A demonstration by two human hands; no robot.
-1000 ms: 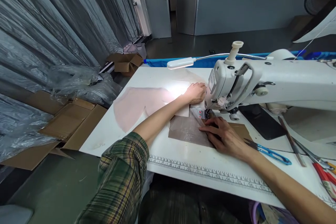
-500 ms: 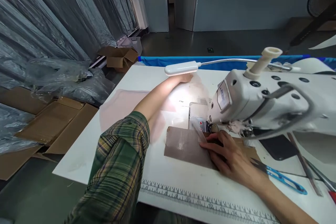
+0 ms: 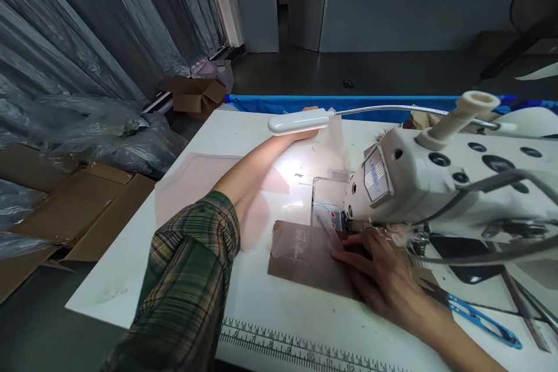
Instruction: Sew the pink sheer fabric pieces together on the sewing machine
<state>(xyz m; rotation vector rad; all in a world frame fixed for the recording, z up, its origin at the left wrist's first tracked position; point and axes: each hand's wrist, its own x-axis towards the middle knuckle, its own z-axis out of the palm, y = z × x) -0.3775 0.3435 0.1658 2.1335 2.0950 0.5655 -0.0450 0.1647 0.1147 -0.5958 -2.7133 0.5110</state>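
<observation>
Head | left hand (image 3: 307,135) partly behind lamp (image 3: 297,122) | right hand (image 3: 383,272) on sheet (image 3: 300,256) | neither grip discernible

The bench (image 3: 296,308) is viewed from close above, at the wearer's head, by a single camera faced forward and down; the machine (image 3: 436,168) is taken in at right, the door (image 3: 255,6) far beyond.

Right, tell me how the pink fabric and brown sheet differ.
The pink fabric is pale and sheer-looking; the brown sheet is darker. The pink fabric has curved edges, the brown sheet straighter ones. The right hand touches the brown sheet; the left forearm crosses the pink fabric. Both lie on the table.
</observation>
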